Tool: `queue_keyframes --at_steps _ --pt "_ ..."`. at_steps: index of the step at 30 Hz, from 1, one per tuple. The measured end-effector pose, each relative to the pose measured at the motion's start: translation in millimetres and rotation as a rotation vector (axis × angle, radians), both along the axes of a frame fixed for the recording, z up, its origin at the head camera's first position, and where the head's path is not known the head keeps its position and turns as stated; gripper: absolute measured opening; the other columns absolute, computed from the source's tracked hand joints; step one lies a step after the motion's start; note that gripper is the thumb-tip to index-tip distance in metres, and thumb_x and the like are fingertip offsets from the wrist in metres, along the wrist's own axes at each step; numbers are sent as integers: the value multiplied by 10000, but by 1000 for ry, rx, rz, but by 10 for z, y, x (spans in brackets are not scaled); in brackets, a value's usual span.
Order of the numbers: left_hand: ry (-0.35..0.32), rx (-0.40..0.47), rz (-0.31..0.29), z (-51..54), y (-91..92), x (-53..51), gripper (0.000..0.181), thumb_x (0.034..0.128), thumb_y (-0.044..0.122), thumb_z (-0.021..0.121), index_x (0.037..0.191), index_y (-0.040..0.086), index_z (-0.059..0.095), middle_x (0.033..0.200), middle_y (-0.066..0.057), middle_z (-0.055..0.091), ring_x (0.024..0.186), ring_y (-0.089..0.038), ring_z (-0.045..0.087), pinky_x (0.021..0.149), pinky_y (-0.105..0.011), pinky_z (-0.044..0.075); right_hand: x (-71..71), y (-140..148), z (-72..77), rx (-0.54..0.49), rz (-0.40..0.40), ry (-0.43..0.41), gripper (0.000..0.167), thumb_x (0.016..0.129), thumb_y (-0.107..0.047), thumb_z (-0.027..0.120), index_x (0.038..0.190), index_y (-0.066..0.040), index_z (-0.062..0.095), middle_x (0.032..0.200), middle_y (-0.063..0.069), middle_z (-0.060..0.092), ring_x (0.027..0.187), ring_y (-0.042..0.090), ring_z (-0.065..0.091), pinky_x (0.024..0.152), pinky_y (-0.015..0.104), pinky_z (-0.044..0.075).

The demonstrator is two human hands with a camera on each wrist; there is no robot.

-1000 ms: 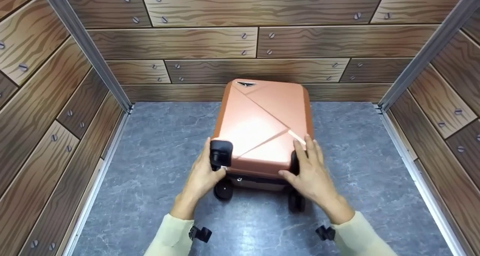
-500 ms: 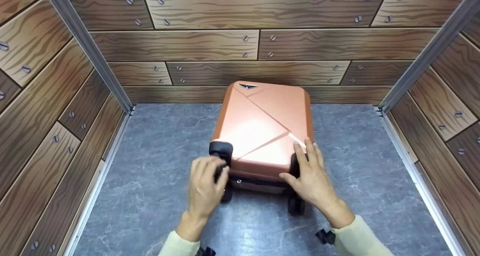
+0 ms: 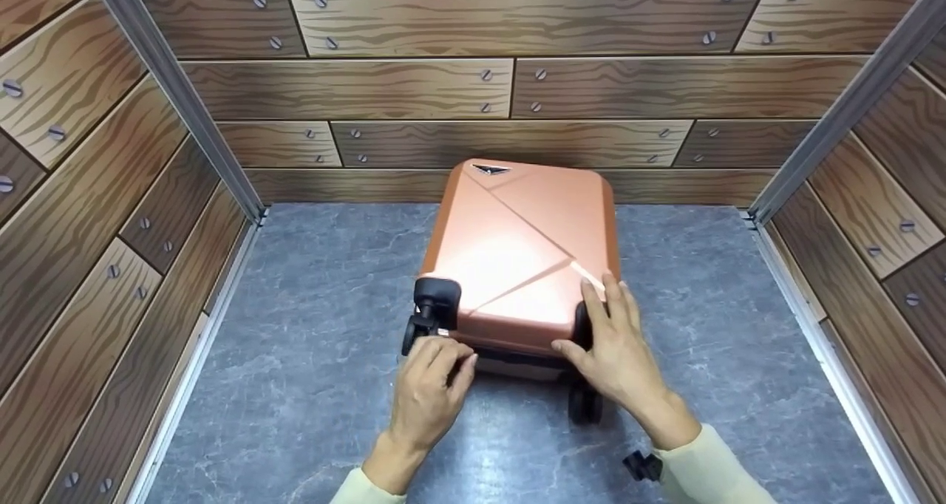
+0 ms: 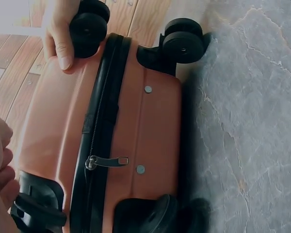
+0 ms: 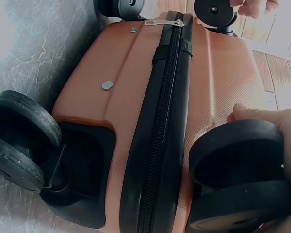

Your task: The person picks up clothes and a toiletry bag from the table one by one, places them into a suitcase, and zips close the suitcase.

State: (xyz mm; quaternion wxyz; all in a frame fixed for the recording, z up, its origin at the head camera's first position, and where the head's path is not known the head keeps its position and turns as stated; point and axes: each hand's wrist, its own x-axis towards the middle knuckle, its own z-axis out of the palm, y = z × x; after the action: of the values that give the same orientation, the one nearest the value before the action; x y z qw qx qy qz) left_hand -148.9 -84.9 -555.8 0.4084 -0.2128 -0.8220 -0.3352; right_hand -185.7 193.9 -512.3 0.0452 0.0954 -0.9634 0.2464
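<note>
A rose-gold hard-shell suitcase [image 3: 521, 230] lies flat on the floor, its wheeled end toward me. My right hand [image 3: 619, 352] rests on the near right corner, fingers spread over the top and thumb against the end face, beside a black wheel [image 5: 237, 160]. Just in front of the near left corner, my left hand [image 3: 430, 393] has its fingers loosely bent; nothing shows in them. Its fingers [image 4: 7, 177] appear at the left edge of the left wrist view, apart from the metal zipper pull [image 4: 109, 161]. That pull hangs free on the black zipper seam [image 5: 162, 97].
Grey marbled flooring [image 3: 318, 327] surrounds the suitcase. Wood-print panels [image 3: 414, 86] stand behind and at both sides, joined by metal corner posts [image 3: 199, 112]. Another black wheel [image 3: 585, 403] sits at the lower right corner.
My left hand has let go of the near left corner and moved down and right, past the wheel, which has swivelled outward. My right hand has stayed in place.
</note>
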Motion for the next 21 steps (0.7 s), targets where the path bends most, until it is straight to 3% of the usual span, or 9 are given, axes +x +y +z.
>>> queue_keyframes --at_steps 3,6,12,21 --pt "-43 1 -7 -17 27 20 103 876 82 826 935 132 758 880 44 727 785 -85 691 703 -214 571 -1 5 -2 -1 0 6 1004 920 -442 804 1675 -73 253 1764 208 48 1593 527 59 1069 794 374" --pt "-86 -21 36 -39 55 24 68 899 80 809 942 120 775 853 40 751 720 -38 695 608 -196 571 2 11 1 -13 4 14 999 920 -418 809 1672 -61 257 1762 213 51 1589 534 67 1080 786 366" --pt "-157 -50 143 -136 111 8 104 876 77 836 964 80 781 857 -9 771 736 -104 739 600 -272 599 10 21 16 -20 7 19 989 920 -402 814 1667 -52 269 1761 217 61 1586 539 78 1107 784 334" --pt "-269 -71 198 -356 129 0 254 850 128 877 1033 81 707 815 -46 756 694 -225 743 582 -418 590 17 22 18 -39 13 26 979 924 -391 816 1665 -49 276 1758 228 68 1583 549 72 1087 802 338"
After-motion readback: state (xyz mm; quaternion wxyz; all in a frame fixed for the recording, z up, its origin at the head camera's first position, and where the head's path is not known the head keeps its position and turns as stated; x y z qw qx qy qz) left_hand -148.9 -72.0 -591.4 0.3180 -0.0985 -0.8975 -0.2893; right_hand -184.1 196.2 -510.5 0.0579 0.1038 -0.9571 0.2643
